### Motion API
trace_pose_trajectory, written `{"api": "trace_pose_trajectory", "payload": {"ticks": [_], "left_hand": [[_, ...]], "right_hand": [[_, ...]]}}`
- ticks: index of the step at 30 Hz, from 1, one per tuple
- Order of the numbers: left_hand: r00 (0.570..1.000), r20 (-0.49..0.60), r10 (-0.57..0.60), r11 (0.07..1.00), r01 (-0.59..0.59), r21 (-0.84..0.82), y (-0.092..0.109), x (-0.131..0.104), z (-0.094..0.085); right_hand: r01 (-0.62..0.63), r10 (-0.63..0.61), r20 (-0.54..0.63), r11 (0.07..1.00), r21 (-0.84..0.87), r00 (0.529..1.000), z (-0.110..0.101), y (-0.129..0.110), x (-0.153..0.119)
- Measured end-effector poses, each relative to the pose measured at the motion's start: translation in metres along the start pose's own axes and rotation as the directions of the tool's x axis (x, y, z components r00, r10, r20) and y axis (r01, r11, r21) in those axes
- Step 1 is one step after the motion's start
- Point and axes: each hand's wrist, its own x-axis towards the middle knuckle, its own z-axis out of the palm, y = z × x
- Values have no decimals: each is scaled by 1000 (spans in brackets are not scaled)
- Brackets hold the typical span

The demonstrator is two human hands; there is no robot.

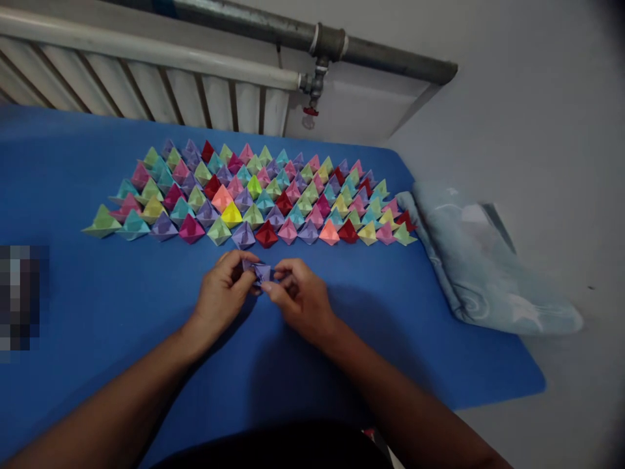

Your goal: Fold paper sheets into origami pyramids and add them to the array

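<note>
A small purple folded-paper boat (262, 272) is between my two hands, just in front of the rows of other boats. My left hand (221, 286) pinches its left side, the thumb in front and the fingers behind. At its right end, the thumb of my right hand (306, 299) touches the lower edge, with the other fingers curled close by. Just beyond stand many colourful folded-paper boats (266, 234) in tight rows, their peaks up: green, blue, purple, pink, red, yellow and orange.
Everything lies on a blue surface (122, 286). To the right is a folded light-blue patterned cloth (488, 260) with a pale item on it. Behind stand a white radiator (185, 91), a metal pipe (390, 57) and a red-handled valve (311, 111). A blurred patch covers something at left.
</note>
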Motion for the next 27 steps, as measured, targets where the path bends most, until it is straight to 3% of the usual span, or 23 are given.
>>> {"api": "trace_pose_trajectory", "payload": {"ticks": [3,7,14,19,23,27], "left_hand": [[998,-30,-59,998,57,-38,0,2,0],[990,20,-136,983,137,-119,-1,1,3],[992,48,-116,990,119,-69,4,-1,1],[991,70,111,993,-114,43,9,3,-11],[926,242,289,928,-334,168,4,8,-19],[873,377,308,889,-405,214,-1,10,-23]], "right_hand": [[97,-98,-21,994,-42,995,2,1,-4],[169,-175,-38,978,-123,984,1,3,0],[223,-228,-17,965,-136,974,-7,4,7],[310,-300,89,940,-142,950,-13,10,11],[375,-359,164,924,-77,919,-13,12,12],[365,-354,165,930,-42,921,-13,12,13]]}}
